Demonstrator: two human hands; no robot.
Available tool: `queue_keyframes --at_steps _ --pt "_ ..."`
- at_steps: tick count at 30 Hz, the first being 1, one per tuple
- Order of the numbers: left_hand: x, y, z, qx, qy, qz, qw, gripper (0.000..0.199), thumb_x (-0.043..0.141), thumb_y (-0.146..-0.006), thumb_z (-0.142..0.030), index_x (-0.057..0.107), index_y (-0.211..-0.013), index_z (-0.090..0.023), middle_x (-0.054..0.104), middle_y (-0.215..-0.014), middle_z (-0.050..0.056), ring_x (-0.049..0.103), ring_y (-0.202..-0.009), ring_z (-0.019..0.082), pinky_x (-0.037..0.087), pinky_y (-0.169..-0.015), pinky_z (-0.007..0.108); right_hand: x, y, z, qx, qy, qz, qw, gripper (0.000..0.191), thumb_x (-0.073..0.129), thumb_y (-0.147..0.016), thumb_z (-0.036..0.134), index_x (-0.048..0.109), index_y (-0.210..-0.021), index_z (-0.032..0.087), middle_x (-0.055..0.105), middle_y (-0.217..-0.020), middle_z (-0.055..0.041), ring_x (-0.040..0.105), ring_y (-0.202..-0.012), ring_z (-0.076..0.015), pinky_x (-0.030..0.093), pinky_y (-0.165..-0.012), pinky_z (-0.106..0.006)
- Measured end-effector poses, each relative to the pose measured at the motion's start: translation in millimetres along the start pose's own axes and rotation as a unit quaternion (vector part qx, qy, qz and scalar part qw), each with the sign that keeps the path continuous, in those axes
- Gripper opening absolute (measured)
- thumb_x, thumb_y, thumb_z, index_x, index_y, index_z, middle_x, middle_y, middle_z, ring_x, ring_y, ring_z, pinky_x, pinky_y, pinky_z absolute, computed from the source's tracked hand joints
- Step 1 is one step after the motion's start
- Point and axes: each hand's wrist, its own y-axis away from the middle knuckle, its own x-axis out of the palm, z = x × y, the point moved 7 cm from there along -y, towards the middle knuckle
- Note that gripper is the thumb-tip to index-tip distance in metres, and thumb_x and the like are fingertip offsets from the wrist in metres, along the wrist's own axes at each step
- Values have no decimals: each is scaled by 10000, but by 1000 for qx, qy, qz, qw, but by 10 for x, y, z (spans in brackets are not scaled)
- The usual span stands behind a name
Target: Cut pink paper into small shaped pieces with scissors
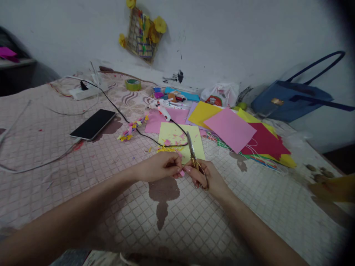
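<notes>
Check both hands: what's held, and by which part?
Right hand: scissors, by the gold handles. Left hand: a small pink piece; which part is gripped can't be told.

Beyond the scissors (191,147) in your right hand (214,177), the glue gun (164,112) sits between the tablet (93,125), on your left, and the paper sheets (230,129), on your right. The handbag (294,108) is behind those sheets.

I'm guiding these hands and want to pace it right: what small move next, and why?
I'd probably turn the scissors toward the pink paper piece: the left hand pinches it, while the right hand holds the scissors with blades pointing away, over the pale yellow sheet strewn with scraps.
</notes>
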Motion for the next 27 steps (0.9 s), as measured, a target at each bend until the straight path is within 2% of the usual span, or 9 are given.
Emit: queue_keyframes --at_steps 8,14,20,27 --pt "-82 -19 11 28 17 -14 999 123 457 -806 -242 487 -765 -129 563 -718 23 515 -647 92 410 -592 220 2 6 -29 -13 -14 1 1000 301 507 -762 433 470 -638 161 389 -432 69 337 -356 -51 294 -351 -180" --pt "-241 -26 17 10 107 -61 992 126 488 -798 -232 486 -770 -109 582 -822 65 551 -719 100 452 -670 259 32 43 -65 -7 -44 24 999 380 385 -828 473 513 -667 153 355 -414 70 331 -348 -56 301 -359 -179" --pt "-418 5 29 10 185 -97 978 111 520 -784 -212 470 -783 -114 599 -808 53 593 -754 107 473 -731 283 62 54 -137 10 -4 59 998 393 398 -816 486 526 -657 150 331 -389 77 307 -327 -55 290 -337 -171" --pt "-450 19 13 9 179 -105 978 107 529 -779 -202 476 -769 -110 600 -753 43 603 -718 110 475 -688 258 52 55 -119 17 25 56 998 392 429 -792 499 505 -613 159 340 -368 73 319 -336 -60 273 -346 -177"
